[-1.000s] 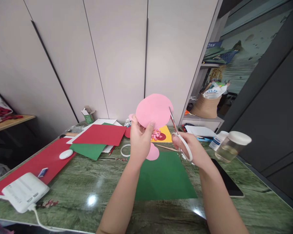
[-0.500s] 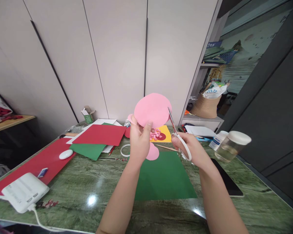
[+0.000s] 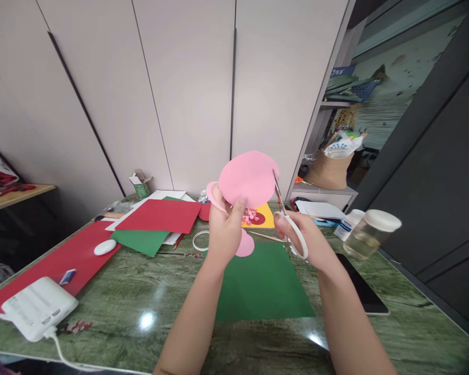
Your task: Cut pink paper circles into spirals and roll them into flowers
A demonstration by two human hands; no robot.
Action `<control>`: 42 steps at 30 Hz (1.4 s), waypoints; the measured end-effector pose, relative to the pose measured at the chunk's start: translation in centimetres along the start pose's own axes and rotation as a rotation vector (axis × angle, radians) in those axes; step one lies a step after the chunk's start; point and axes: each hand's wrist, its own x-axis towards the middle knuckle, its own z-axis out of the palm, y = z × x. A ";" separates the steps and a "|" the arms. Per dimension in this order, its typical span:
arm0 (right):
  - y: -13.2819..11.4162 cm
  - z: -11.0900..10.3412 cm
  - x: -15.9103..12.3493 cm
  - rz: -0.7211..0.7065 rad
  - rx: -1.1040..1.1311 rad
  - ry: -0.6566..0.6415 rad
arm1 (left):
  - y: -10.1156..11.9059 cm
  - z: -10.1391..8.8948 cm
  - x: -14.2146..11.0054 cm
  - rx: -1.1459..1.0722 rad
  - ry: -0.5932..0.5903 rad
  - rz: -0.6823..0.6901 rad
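Raised above the table, a rounded sheet of pink paper [image 3: 250,177] is pinched by my left hand [image 3: 227,224], thumb on its front face. A curled pink strip [image 3: 214,195] hangs at the sheet's left side, by my fingers. My right hand [image 3: 303,232] grips white-handled scissors [image 3: 297,237], whose blades meet the sheet's right edge. Below lie a pink paper piece [image 3: 245,244] and a green sheet [image 3: 263,284]. Behind my left hand, small pink bits [image 3: 250,216] rest on a yellow sheet [image 3: 269,214] with a dark red round piece [image 3: 259,219].
Red paper [image 3: 160,214] and green paper [image 3: 140,241] are stacked to the left, near a white oval object [image 3: 105,247] and a white power bank [image 3: 39,307]. A roll of tape [image 3: 200,240] stands left of my wrist. A lidded jar [image 3: 369,234] and a black tablet [image 3: 361,284] are at right.
The pink sheet has shifted and turned slightly to the right in my left hand. More of the curled strip shows at its left. The scissors have moved slightly right.
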 end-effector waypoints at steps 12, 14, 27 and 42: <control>-0.2 0.0 0.0 0.034 0.070 -0.021 | 0.0 -0.1 0.1 0.025 0.089 0.000; -0.3 0.1 0.0 0.034 0.078 -0.022 | 0.0 0.0 0.2 0.013 0.100 -0.005; -1.0 -0.1 -0.1 0.029 0.041 -0.002 | 0.1 0.1 0.1 0.027 0.061 0.009; -0.7 -0.2 -0.2 0.029 0.057 -0.020 | 0.2 -0.1 0.1 0.060 0.105 -0.008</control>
